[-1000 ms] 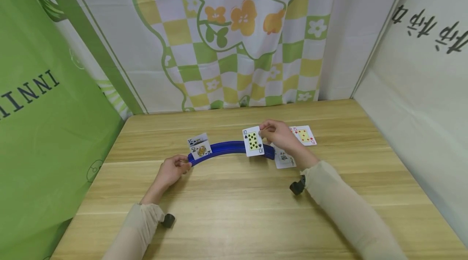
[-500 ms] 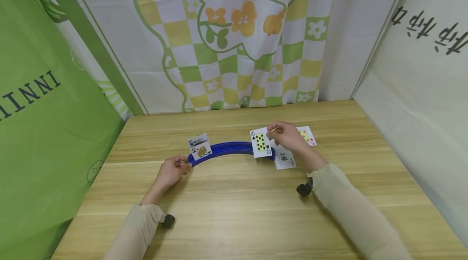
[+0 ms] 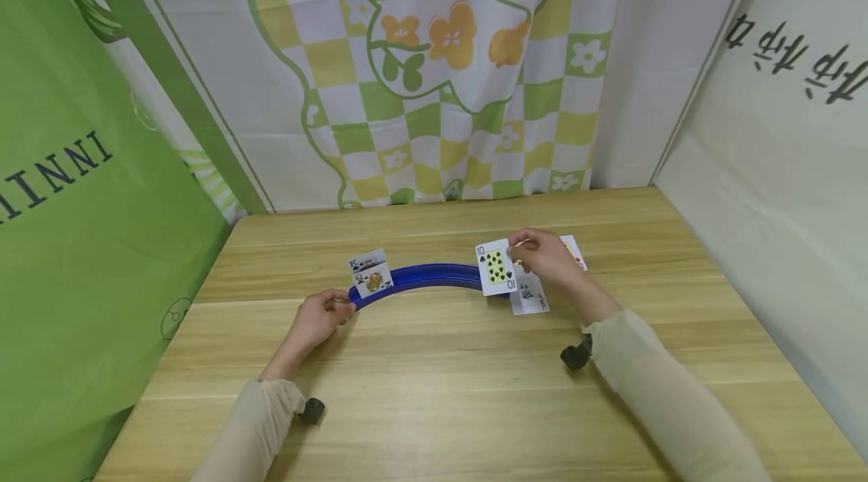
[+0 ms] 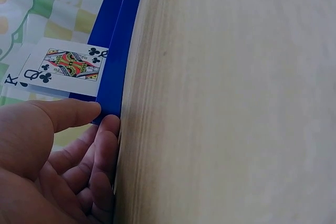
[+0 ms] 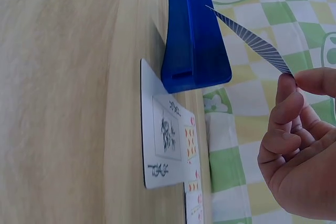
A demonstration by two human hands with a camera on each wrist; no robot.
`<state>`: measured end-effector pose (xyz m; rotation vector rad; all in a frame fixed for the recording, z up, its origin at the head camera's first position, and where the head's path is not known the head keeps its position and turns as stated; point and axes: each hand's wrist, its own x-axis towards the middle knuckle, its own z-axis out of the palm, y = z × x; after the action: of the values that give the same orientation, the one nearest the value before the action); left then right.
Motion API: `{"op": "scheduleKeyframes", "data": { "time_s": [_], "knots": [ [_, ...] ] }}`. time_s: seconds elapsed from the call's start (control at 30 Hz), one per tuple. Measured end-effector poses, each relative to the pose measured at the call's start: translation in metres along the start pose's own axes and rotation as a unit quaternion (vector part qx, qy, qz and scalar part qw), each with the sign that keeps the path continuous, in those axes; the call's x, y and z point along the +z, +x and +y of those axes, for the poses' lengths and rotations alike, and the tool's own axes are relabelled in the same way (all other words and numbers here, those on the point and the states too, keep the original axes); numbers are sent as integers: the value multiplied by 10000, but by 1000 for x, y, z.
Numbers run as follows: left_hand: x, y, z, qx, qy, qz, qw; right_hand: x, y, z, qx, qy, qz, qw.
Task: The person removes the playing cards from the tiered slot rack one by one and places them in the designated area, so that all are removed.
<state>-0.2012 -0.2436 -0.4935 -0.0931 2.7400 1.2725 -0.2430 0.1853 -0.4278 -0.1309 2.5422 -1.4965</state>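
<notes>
Fingers and thumb of the right hand (image 3: 548,257) are clamped on the right edge of the ten of spades (image 3: 496,267), held up at the right end of the blue card holder (image 3: 434,276); whether the two touch cannot be told. Its face is shown from the head — only its striped back from the right wrist. The holder's left end is pinched by the left hand (image 3: 319,320), beside the upright queen of clubs (image 4: 68,65). Red-pipped cards (image 5: 190,142), partly hidden from the head, are revealed at the right wrist beyond the joker (image 5: 165,135).
</notes>
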Motion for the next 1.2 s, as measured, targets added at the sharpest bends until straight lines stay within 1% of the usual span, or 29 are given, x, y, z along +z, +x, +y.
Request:
{"op": "scheduleKeyframes", "data": {
  "time_s": [0.17, 0.33, 0.53, 0.63, 0.87, 1.03, 1.2],
  "knots": [
    [0, 0, 0, 33, -19, 39, 10000, -6, -3, 4, 36, -51, 64, 10000],
    [1, 1, 0, 24, -31, 51, 10000, -12, -4, 10, 93, 76, 174, 9998],
    [1, 1, 0, 22, -35, 30, 10000, -19, -8, 18, 134, 186, 210, 9995],
    [1, 1, 0, 40, -26, 37, 10000, -23, -11, 20, 116, 208, 234, 9994],
    [1, 2, 0, 77, 4, 31, 10000, -30, -16, 23, 218, 306, 316, 9988],
    [1, 1, 0, 49, -27, 1, 10000, -33, -15, 32, 232, 300, 342, 9987],
    [0, 1, 0, -32, -16, 1, 10000, -35, -15, 39, 240, 162, 351, 9990]
  ]
}}
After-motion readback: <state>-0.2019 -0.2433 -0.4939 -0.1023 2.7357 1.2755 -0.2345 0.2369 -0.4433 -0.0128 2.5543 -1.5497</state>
